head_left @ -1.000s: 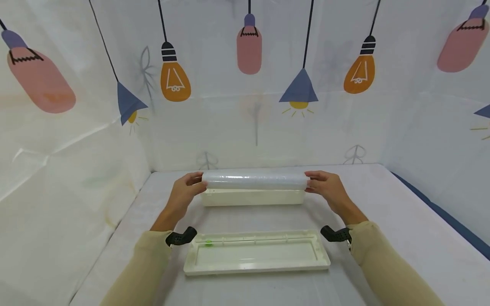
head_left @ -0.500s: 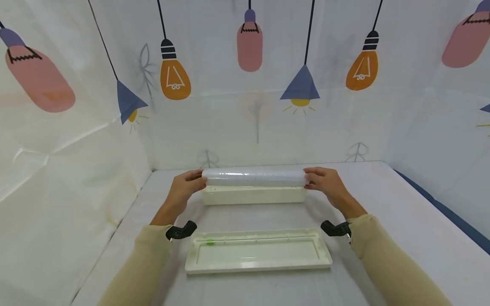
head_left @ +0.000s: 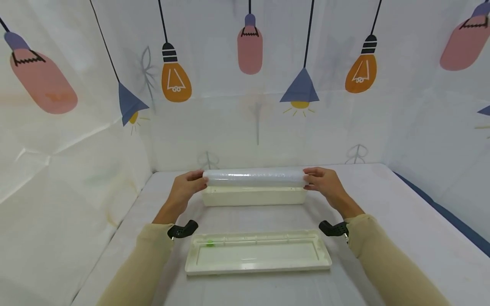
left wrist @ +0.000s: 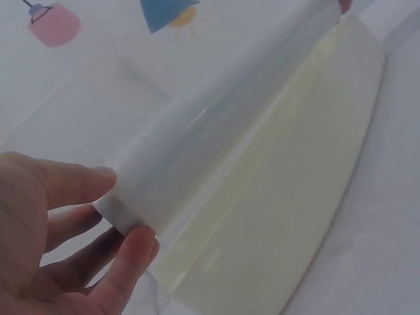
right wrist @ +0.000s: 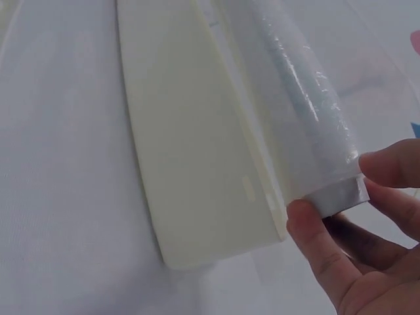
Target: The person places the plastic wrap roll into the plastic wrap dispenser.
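Observation:
A roll of cling film (head_left: 255,177), clear and shiny on a tube core, spans between my two hands. My left hand (head_left: 184,187) grips its left end with thumb and fingers. The right hand (head_left: 324,185) holds the other end the same way; in the right wrist view the grey core end (right wrist: 338,197) shows between the fingertips. Just below the roll stands a long cream plastic box (head_left: 254,197), its upper rear part hidden behind the film. In the left wrist view, the roll lies along the top edge of the box wall (left wrist: 282,177).
Nearer to me, a long cream lid (head_left: 260,255) lies inner side up, with a small green mark near its far left corner. The white-covered table (head_left: 402,229) meets a white wall sheet (head_left: 214,127) printed with lamps at the back.
The roll has risen slightly relative to the box since a second ago, still held at both ends. Box and lid stay in place; the view itself shifts a little.

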Demonstrator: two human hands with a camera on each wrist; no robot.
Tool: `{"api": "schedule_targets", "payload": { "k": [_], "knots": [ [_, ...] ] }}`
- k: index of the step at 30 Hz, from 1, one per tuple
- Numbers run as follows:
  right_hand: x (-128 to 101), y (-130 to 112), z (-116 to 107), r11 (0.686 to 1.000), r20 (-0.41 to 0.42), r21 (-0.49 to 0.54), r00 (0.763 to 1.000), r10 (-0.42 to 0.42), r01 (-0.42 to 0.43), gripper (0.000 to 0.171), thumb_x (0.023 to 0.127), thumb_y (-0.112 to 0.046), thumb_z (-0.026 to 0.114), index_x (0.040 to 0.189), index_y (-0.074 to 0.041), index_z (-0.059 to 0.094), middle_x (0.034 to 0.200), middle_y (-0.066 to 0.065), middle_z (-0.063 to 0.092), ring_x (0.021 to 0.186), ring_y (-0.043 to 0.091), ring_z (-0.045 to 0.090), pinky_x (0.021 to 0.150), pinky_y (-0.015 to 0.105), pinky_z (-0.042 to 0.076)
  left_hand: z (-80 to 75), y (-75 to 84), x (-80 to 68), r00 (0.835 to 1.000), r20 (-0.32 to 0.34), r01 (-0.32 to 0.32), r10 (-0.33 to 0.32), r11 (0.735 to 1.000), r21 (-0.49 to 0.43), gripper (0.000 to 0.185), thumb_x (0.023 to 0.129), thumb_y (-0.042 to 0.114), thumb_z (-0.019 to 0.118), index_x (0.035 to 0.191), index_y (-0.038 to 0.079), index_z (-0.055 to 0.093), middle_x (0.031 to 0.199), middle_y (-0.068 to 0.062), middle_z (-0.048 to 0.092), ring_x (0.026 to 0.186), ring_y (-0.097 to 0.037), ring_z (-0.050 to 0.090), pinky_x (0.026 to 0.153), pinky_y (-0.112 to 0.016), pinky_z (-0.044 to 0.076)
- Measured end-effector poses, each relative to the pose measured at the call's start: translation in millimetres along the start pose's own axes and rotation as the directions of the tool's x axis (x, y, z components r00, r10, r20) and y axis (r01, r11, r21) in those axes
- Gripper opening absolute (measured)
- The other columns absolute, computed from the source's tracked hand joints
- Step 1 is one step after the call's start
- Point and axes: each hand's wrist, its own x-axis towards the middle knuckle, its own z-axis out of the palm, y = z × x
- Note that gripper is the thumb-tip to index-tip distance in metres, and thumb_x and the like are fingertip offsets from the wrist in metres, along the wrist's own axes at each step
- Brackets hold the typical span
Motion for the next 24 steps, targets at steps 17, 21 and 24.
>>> {"api": "schedule_targets", "payload": {
  "k": [17,21,24],
  "knots": [
    [7.1,3.5,6.3,0.999,-0.032,-0.039,0.999,0.027,-0.028,0.043,0.098,-0.007,0.062,0.138,0.009,0.052,0.138,0.027,0.052,0.121,0.040,0.056,0.087,0.035,0.057,5.2,-2.8,1.0,1.000,-0.024,0.001,-0.001,1.000,-0.004,0.046,0.096,0.009,0.069,0.137,-0.006,0.056,0.134,-0.022,0.058,0.105,-0.020,0.067,0.095,-0.030,0.052],
    [9.1,3.4,7.3,0.999,-0.034,-0.041,0.999,0.025,-0.027,0.042,0.098,-0.005,0.062,0.137,0.008,0.053,0.138,0.027,0.053,0.120,0.039,0.056,0.087,0.035,0.057,3.2,-1.4,1.2,1.000,-0.025,-0.003,0.003,1.000,0.000,0.047,0.095,0.010,0.069,0.138,-0.006,0.056,0.136,-0.023,0.058,0.105,-0.021,0.068,0.097,-0.032,0.051],
    [10.2,3.2,8.1,0.999,-0.038,-0.040,0.999,0.022,-0.023,0.042,0.097,-0.005,0.062,0.136,0.008,0.054,0.137,0.027,0.053,0.120,0.039,0.056,0.086,0.034,0.057,1.6,-0.8,1.7,1.000,-0.024,-0.009,0.009,1.000,0.006,0.047,0.095,0.010,0.069,0.138,-0.005,0.056,0.136,-0.024,0.057,0.105,-0.020,0.068,0.098,-0.033,0.051]
  ]
}}
